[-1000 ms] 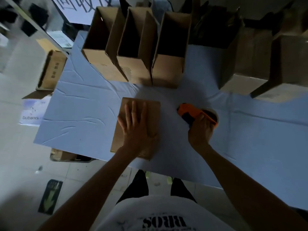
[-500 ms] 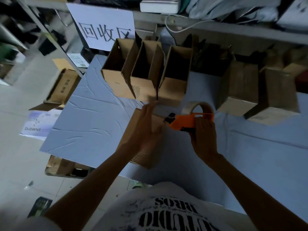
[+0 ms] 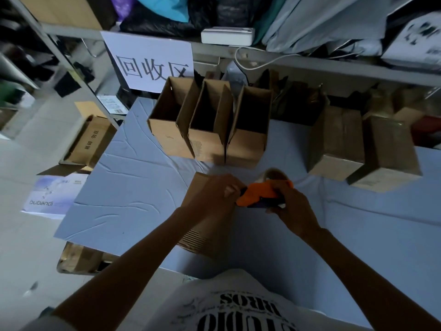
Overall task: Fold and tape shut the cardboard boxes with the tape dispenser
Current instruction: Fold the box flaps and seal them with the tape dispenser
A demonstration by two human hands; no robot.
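A closed cardboard box point(image 3: 200, 232) lies near the front edge of the table point(image 3: 133, 187), partly under my left forearm. My right hand point(image 3: 292, 206) grips the orange tape dispenser point(image 3: 265, 192) by its handle, held just above the box's right side. The tape roll point(image 3: 274, 174) sticks up behind it. My left hand point(image 3: 218, 194) has its fingers curled at the dispenser's front end, where the tape comes off; whether it pinches tape is unclear in the blur.
Three open cardboard boxes point(image 3: 210, 130) stand in a row at the back of the table. Two taped boxes point(image 3: 362, 149) lie to the right. A shelf point(image 3: 310, 65) with a paper sign point(image 3: 152, 63) overhangs the back. More boxes point(image 3: 88, 142) sit on the floor to the left.
My right hand lifted the dispenser off the table and brought it over to the box. My left hand left the box top and moved to the dispenser's front end.
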